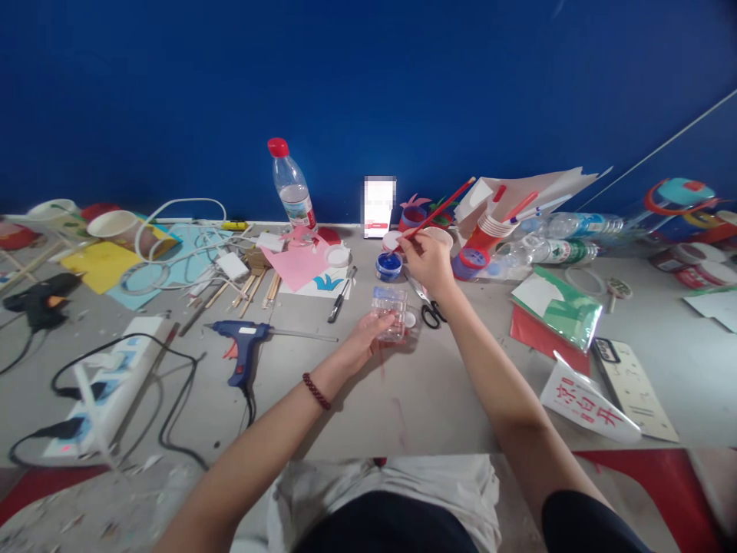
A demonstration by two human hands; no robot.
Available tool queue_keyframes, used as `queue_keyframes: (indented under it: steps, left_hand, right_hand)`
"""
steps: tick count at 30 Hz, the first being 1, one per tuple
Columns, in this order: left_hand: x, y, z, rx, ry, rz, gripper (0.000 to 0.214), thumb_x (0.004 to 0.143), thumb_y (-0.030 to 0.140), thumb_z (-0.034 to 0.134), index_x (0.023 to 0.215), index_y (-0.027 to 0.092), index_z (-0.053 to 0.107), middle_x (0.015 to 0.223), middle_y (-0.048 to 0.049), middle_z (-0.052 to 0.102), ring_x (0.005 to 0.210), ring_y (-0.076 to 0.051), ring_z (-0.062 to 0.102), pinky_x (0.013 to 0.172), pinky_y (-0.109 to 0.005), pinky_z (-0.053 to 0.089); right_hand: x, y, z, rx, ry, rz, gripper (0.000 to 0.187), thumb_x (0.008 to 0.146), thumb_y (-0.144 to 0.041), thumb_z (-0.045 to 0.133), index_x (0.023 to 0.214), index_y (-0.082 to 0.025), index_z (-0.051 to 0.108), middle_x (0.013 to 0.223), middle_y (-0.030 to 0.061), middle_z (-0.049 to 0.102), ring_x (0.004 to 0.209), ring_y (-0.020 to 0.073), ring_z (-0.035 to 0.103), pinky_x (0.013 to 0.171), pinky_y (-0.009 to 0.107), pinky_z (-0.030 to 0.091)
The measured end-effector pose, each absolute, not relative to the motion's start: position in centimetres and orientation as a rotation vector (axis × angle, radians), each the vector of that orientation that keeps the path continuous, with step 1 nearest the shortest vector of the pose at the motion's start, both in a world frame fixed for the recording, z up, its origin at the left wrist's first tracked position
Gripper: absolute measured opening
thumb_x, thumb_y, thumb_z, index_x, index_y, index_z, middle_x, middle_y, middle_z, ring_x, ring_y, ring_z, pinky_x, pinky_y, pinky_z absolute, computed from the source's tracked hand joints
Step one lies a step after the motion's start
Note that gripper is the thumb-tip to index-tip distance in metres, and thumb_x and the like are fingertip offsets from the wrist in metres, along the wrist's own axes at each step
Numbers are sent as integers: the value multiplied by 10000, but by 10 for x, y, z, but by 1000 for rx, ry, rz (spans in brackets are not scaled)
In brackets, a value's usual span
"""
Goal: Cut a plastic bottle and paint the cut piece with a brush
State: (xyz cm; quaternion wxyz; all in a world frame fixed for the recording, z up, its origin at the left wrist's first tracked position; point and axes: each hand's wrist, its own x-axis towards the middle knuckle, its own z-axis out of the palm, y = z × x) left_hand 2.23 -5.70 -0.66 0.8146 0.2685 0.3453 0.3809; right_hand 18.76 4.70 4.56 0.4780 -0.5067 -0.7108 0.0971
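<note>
My left hand (371,336), a bead bracelet on its wrist, is closed around a clear ridged plastic container (389,313) that looks like a cut piece of bottle. Blue shows along the container's upper edge. Between the fingers of my right hand (429,259) is a thin red paintbrush (446,203), slanting up to the right. The brush's lower end is near an open jar of blue paint (388,266), though the bristles are hard to make out. Black-handled scissors (431,313) lie below my right hand. A small white round lid (410,319) is beside the container.
At left are a blue glue gun (242,342), a white power strip (112,392) and tangled cables. A red-capped bottle (292,184) and a lit phone (378,207) stand along the blue wall. Right of the paint are paper cups (492,230), plastic bottles (553,250) and green sheets (556,307).
</note>
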Motion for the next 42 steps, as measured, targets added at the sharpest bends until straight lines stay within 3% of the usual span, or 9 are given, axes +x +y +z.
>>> queue_keyframes:
  steps: [5, 8, 12, 16, 22, 28, 34, 39, 42]
  left_hand:
    - [21, -58, -3, 581, 723, 810, 369, 760, 361, 812, 1013, 134, 668, 985, -115, 749, 873, -218, 710, 742, -330, 582]
    - [22, -58, -2, 572, 737, 812, 362, 760, 353, 811, 1012, 136, 668, 973, -114, 750, 866, -218, 710, 742, -333, 582]
    - [22, -57, -3, 563, 748, 806, 349, 765, 338, 809, 1004, 132, 663, 970, -116, 746, 861, -221, 709, 744, -344, 583]
    - [22, -57, -3, 568, 731, 804, 342, 778, 339, 800, 1014, 133, 663, 974, -112, 746, 864, -214, 707, 739, -331, 582]
    - [22, -58, -2, 563, 732, 810, 312, 790, 322, 791, 1001, 129, 666, 959, -118, 744, 858, -220, 711, 742, -341, 583]
    - [22, -58, 0, 561, 744, 804, 301, 785, 320, 794, 983, 130, 671, 937, -109, 741, 856, -211, 709, 726, -319, 587]
    - [21, -58, 0, 558, 756, 796, 308, 804, 305, 777, 1027, 122, 669, 987, -122, 743, 866, -209, 708, 756, -336, 589]
    - [21, -57, -1, 553, 757, 794, 294, 801, 297, 781, 1010, 125, 668, 946, -113, 741, 866, -224, 714, 769, -355, 589]
    - [22, -57, -2, 552, 761, 801, 297, 804, 307, 780, 1015, 128, 670, 949, -111, 739, 861, -219, 712, 759, -350, 590]
  right_hand:
    - [187, 48, 42, -1242, -1774, 239, 221, 935, -304, 572, 790, -180, 685, 842, 89, 731, 717, 218, 669, 692, 362, 526]
    - [186, 49, 39, -1277, -1715, 338, 257, 931, -358, 586, 769, -178, 672, 748, 73, 703, 645, 211, 659, 645, 361, 531]
    - [189, 52, 38, -1210, -1622, 452, 263, 944, -405, 559, 846, -189, 675, 826, 66, 721, 697, 205, 694, 681, 357, 566]
    - [189, 50, 40, -1208, -1688, 335, 229, 935, -341, 555, 816, -189, 679, 911, 83, 742, 750, 206, 695, 718, 357, 559]
    - [186, 48, 43, -1263, -1704, 367, 276, 927, -365, 566, 748, -182, 668, 781, 70, 712, 641, 190, 661, 618, 340, 543]
    - [188, 48, 44, -1242, -1703, 275, 248, 938, -331, 550, 786, -197, 693, 932, 86, 747, 789, 205, 693, 720, 344, 564]
    - [186, 47, 45, -1275, -1729, 306, 281, 938, -342, 564, 736, -183, 676, 832, 88, 729, 686, 201, 667, 656, 343, 538]
    - [189, 45, 51, -1241, -1742, 150, 212, 930, -267, 563, 773, -196, 687, 891, 84, 745, 801, 219, 678, 753, 363, 540]
    - [189, 45, 49, -1253, -1777, 188, 209, 929, -266, 554, 785, -189, 686, 869, 90, 747, 746, 219, 674, 712, 363, 529]
